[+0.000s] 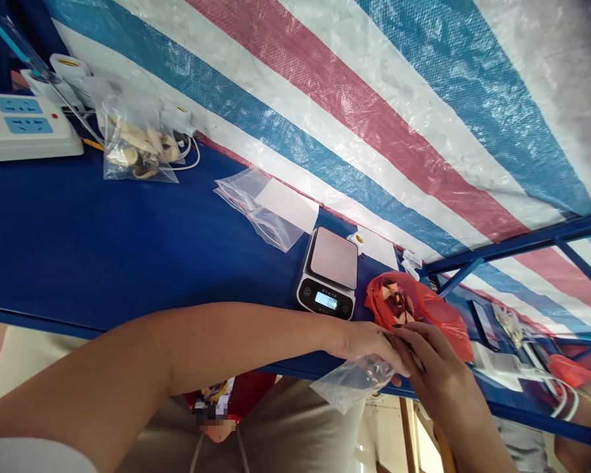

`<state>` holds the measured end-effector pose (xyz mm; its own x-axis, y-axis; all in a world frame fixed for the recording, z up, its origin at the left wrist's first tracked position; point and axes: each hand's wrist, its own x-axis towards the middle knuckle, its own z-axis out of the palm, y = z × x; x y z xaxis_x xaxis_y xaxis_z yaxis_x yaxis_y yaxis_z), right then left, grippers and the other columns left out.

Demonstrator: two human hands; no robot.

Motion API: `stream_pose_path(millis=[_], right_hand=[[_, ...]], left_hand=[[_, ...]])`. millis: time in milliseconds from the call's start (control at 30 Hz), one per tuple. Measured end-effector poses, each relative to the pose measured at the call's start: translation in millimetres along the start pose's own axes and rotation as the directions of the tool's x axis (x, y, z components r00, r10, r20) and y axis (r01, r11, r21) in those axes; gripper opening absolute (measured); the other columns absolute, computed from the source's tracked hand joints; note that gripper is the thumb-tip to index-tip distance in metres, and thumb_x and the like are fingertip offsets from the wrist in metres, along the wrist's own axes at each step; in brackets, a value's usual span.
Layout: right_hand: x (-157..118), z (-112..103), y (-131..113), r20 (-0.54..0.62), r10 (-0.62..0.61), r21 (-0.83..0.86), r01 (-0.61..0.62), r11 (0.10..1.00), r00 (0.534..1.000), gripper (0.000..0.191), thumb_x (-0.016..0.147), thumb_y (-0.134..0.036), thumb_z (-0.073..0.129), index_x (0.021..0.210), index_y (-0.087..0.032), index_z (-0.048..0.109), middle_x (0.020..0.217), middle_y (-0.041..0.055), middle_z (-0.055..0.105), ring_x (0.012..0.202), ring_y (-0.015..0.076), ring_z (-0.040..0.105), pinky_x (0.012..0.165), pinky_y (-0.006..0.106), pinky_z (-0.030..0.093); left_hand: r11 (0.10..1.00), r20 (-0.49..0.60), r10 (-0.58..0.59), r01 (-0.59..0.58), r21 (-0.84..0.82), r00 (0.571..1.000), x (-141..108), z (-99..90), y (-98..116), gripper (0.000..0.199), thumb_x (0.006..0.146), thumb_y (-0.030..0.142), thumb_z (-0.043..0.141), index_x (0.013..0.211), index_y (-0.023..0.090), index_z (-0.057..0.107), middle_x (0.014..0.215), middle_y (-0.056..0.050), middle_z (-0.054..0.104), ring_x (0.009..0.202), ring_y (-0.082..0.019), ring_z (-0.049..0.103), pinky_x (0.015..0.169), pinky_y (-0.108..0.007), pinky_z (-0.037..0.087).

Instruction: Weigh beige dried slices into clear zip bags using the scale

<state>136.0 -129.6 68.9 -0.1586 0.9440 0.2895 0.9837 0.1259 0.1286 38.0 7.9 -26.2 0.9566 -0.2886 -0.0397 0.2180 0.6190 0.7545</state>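
Observation:
My left hand (369,345) is closed on a clear plastic bag (347,387), which hangs below it at the table's front edge. My right hand (426,355) meets it there, its fingers pressed together at the bag's mouth; what they hold is too hidden to name. Just behind both hands lies an open red plastic bag (438,309) with brown and pale dried slices (396,302) in it. A white digital scale (333,263) stands left of the red bag, its plate bare and its display lit.
Flat clear bags (261,207) lie behind the scale to the left. Farther left are a filled clear bag (140,148) and a power strip (24,128). A striped sheet (325,85) rises behind the table (103,243). At the far right, another person's arm (581,420) shows.

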Motion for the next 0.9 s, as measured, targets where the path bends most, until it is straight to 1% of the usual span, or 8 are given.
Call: stream_pose_path(millis=[100, 167, 367, 500, 633, 767, 833, 900], right_hand=[[-1.9, -5.7, -0.8, 0.050, -0.003, 0.002, 0.003, 1.000, 0.999, 0.016, 0.108, -0.024, 0.052, 0.116, -0.021, 0.066, 0.113, 0.0113, 0.066, 0.095, 0.0213, 0.073, 0.066, 0.028, 0.059], [-2.3, -9.0, -1.6, 0.073, -0.001, 0.027, -0.001, 1.000, 0.997, 0.017, 0.107, -0.023, 0.052, 0.117, -0.021, 0.066, 0.113, 0.0108, 0.067, 0.095, 0.0209, 0.074, 0.067, 0.027, 0.060], [4.0, -17.8, -5.6, 0.122, 0.036, 0.233, -0.064, 0.970, 0.992, 0.021, 0.105, -0.019, 0.054, 0.120, -0.026, 0.068, 0.115, 0.0077, 0.068, 0.102, 0.0176, 0.075, 0.082, 0.023, 0.061], [11.4, -24.7, -4.5, 0.148, 0.132, 0.362, -0.178, 0.915, 0.980, 0.016, 0.103, -0.024, 0.061, 0.114, -0.029, 0.071, 0.111, 0.0041, 0.072, 0.100, 0.0172, 0.075, 0.083, 0.023, 0.060], [17.6, -30.5, -0.7, 0.256, 0.196, 0.439, -0.294, 0.849, 0.947, 0.014, 0.102, -0.031, 0.063, 0.111, -0.029, 0.073, 0.104, 0.0027, 0.076, 0.095, 0.0174, 0.075, 0.079, 0.023, 0.060], [23.2, -33.5, 0.2, 0.358, 0.229, 0.458, -0.384, 0.801, 0.905, 0.019, 0.102, -0.040, 0.063, 0.109, -0.027, 0.075, 0.100, 0.0034, 0.076, 0.087, 0.0176, 0.074, 0.073, 0.023, 0.060], [24.9, -33.2, 0.0, 0.336, 0.292, 0.447, -0.425, 0.787, 0.895, 0.022, 0.100, -0.044, 0.064, 0.104, -0.026, 0.075, 0.097, 0.0039, 0.076, 0.081, 0.0181, 0.073, 0.070, 0.024, 0.059], [25.5, -31.3, -0.4, 0.253, 0.406, 0.439, -0.478, 0.760, 0.878, 0.026, 0.097, -0.049, 0.066, 0.100, -0.025, 0.076, 0.091, 0.0045, 0.076, 0.074, 0.0183, 0.071, 0.064, 0.025, 0.058]], left_hand=[[0.999, 0.027, 0.042, -0.042, 0.007, 0.999, 0.9, 0.4, -1.0, 0.051, 0.047, 0.043, 0.094, 0.085, 0.016, 0.072, 0.078, -0.002, 0.071, 0.082, -0.020, 0.066, 0.076, -0.032, 0.051], [0.998, 0.025, 0.059, -0.059, 0.002, 0.998, 0.5, 0.8, -1.8, 0.049, 0.047, 0.043, 0.093, 0.083, 0.016, 0.072, 0.077, -0.002, 0.070, 0.082, -0.019, 0.066, 0.076, -0.032, 0.050], [0.999, 0.044, 0.039, -0.040, 0.019, 0.998, -5.1, 1.4, 0.6, 0.044, 0.054, 0.041, 0.093, 0.083, 0.016, 0.073, 0.081, -0.003, 0.071, 0.088, -0.018, 0.066, 0.082, -0.033, 0.051], [0.999, 0.049, 0.037, -0.037, -0.002, 0.998, -4.8, 1.0, 0.6, 0.049, 0.049, 0.039, 0.096, 0.085, 0.017, 0.073, 0.081, -0.003, 0.071, 0.086, -0.019, 0.067, 0.080, -0.033, 0.052], [1.000, 0.040, -0.003, 0.004, -0.011, 0.999, -3.8, 0.8, 0.2, 0.053, 0.046, 0.040, 0.098, 0.086, 0.017, 0.072, 0.086, -0.002, 0.071, 0.086, -0.018, 0.067, 0.075, -0.031, 0.051], [0.999, 0.060, -0.001, -0.002, 0.035, 0.998, -5.4, 1.0, 3.7, 0.050, 0.050, 0.040, 0.097, 0.086, 0.016, 0.072, 0.085, -0.002, 0.070, 0.085, -0.016, 0.066, 0.076, -0.030, 0.051], [0.999, 0.062, -0.011, 0.009, 0.032, 0.998, -6.8, 1.3, 5.8, 0.052, 0.048, 0.039, 0.098, 0.087, 0.016, 0.071, 0.087, -0.002, 0.070, 0.088, -0.017, 0.067, 0.078, -0.031, 0.052], [1.000, 0.052, -0.016, 0.016, 0.004, 0.999, -8.3, 1.7, 7.1, 0.058, 0.046, 0.040, 0.099, 0.090, 0.017, 0.069, 0.091, -0.001, 0.071, 0.088, -0.017, 0.068, 0.077, -0.031, 0.053]])
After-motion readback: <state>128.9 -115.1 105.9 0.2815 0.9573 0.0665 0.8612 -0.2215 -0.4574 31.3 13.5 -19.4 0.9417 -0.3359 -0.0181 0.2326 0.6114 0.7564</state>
